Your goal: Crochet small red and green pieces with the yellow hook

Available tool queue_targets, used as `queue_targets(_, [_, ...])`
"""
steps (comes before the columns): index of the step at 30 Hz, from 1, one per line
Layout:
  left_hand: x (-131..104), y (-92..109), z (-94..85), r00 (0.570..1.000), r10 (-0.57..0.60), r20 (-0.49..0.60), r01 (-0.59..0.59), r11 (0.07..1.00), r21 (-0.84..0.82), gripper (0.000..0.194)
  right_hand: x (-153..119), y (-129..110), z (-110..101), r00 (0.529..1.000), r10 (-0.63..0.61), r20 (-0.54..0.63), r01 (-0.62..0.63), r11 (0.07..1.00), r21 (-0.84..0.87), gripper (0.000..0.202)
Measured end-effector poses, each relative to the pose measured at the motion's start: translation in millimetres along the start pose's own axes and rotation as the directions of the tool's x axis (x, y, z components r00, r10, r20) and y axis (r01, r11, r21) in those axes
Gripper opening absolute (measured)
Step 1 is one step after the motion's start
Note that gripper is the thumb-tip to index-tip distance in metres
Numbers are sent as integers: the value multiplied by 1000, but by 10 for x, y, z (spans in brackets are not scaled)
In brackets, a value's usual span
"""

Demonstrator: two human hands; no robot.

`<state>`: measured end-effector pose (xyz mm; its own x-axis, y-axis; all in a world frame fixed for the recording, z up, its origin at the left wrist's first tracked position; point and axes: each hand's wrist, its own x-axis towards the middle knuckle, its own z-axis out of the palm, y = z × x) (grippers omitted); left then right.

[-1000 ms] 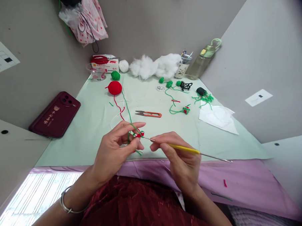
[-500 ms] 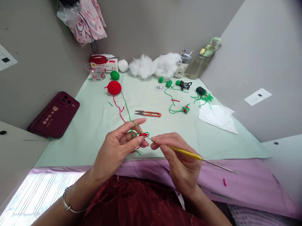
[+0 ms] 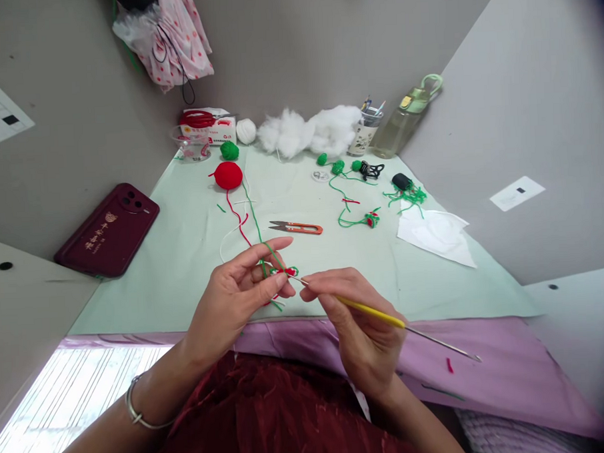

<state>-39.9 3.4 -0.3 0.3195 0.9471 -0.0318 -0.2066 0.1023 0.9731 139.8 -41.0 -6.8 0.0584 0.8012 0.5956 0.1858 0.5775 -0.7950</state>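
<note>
Between its thumb and fingers my left hand (image 3: 239,282) pinches a small red, green and white crochet piece (image 3: 290,272). Green yarn (image 3: 255,218) runs over my raised left index finger down to the piece. My right hand (image 3: 361,324) grips a crochet hook (image 3: 373,309) with a yellow handle, its thin metal tip at the piece. The hook's other metal end points to the lower right. Red yarn leads from a red ball (image 3: 228,175) toward my left hand. Short yarn ends hang below the left fingers.
Orange thread snips (image 3: 302,229) lie beyond my hands. Farther back are a green ball (image 3: 229,151), white stuffing (image 3: 308,133), a pen cup (image 3: 365,133) and a bottle (image 3: 402,122). A dark red phone (image 3: 106,230) is at left, white fabric (image 3: 435,237) at right.
The right hand has tilted slightly, and the hook's far end has swung a little lower and to the right. The left hand has barely moved.
</note>
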Motion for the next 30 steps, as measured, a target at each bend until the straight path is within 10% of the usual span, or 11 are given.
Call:
queue_targets(21, [11,-29,48,991,130,-40,-126,988,88,35,0,93,24,933,359,11,-329,844,424,16])
queue_targets(30, [8,-118,61,998,-48,41,53,990,-134,30,3,194,97,992,96,-88,-80,982,170,22])
